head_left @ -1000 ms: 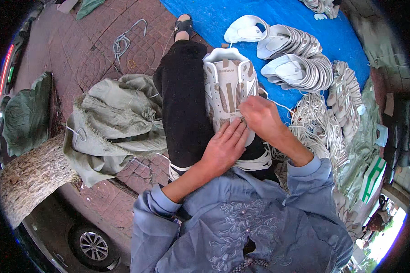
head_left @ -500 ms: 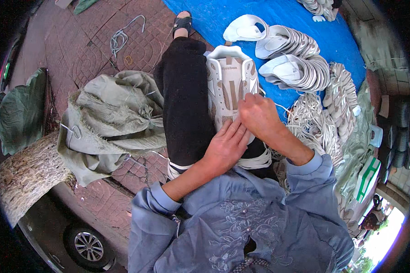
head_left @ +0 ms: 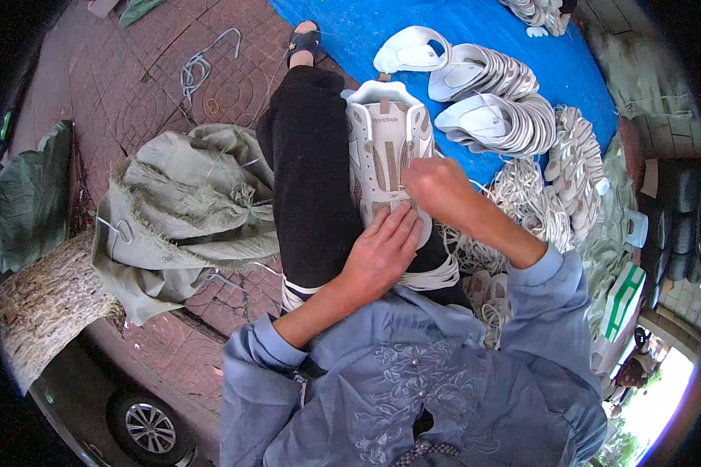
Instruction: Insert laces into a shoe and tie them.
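A white and beige shoe upper (head_left: pixel 388 132) lies across my lap, its collar pointing away from me and its toe toward me. My left hand (head_left: pixel 385 247) rests on the toe end with fingers stretched out, pressing it down. At the lowest eyelets my right hand (head_left: pixel 438 187) is closed in a pinch. A short bit of pale shoelace (head_left: pixel 397 193) shows at its fingertips; the rest is covered by the fist. White laces (head_left: pixel 432 276) are looped around my thighs.
Stacked shoe uppers (head_left: pixel 514 124) stand on a blue tarp (head_left: pixel 343 35) at the far right. Nearer are a heap of white laces (head_left: pixel 526 202) and a row of uppers (head_left: pixel 576 167). Left of my leg lie a grey-green sack (head_left: pixel 183 210) and a tree trunk (head_left: pixel 54 311).
My right hand has pulled slightly back from the left fingers, its elbow swinging outward to the right. The left hand stays on the toe. The view has shifted a little.
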`<control>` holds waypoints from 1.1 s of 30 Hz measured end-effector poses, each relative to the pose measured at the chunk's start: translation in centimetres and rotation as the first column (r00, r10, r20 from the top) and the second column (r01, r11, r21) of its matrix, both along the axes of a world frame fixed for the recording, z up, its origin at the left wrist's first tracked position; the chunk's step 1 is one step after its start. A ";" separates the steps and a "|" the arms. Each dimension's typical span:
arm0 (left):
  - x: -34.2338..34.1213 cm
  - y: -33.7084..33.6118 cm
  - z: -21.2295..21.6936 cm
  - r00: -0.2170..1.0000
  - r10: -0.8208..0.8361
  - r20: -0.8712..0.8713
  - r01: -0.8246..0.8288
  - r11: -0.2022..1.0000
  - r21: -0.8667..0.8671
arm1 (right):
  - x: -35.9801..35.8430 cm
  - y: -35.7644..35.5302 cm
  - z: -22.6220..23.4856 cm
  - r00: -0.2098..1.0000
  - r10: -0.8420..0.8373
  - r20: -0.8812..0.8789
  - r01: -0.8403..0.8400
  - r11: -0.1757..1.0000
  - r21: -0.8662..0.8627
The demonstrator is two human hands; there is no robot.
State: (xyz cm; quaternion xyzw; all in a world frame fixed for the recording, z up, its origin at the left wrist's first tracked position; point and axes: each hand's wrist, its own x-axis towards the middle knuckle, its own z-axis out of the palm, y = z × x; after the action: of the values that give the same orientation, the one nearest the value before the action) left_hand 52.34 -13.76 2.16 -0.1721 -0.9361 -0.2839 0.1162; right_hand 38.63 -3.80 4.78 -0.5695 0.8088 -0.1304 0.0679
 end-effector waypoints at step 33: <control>-0.1 0.2 -0.2 1.000 -0.009 0.001 0.009 0.999 0.042 | -0.2 -1.0 -0.5 0.985 -0.086 -0.148 0.103 0.989 0.107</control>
State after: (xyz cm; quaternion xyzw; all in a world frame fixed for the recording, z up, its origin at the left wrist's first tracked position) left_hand 52.25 -13.61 1.98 -0.1737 -0.9293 -0.3040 0.1180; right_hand 38.44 -4.77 4.31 -0.5335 0.8438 -0.0459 0.0359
